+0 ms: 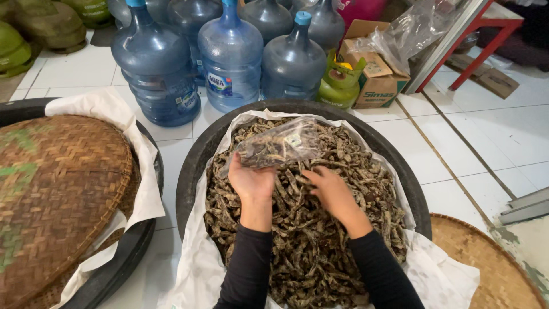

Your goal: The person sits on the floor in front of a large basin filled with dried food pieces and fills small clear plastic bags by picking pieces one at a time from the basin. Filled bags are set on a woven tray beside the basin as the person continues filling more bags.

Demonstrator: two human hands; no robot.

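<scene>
A big black round basin (194, 154), lined with white cloth (194, 269), is heaped with small dried fish (309, 240). My left hand (251, 180) holds up a clear plastic bag (280, 143), partly filled with the same dried fish, over the far part of the heap. My right hand (331, 191) lies palm down on the pile just right of the bag, its fingers closed into the fish. Both arms wear black sleeves.
A second black basin at left is capped by a woven bamboo tray (57, 194) over white cloth. Several large blue water jugs (229, 57) stand behind, with a cardboard box (374, 74) and a green gas cylinder (337, 86). Another woven tray (480, 263) lies bottom right.
</scene>
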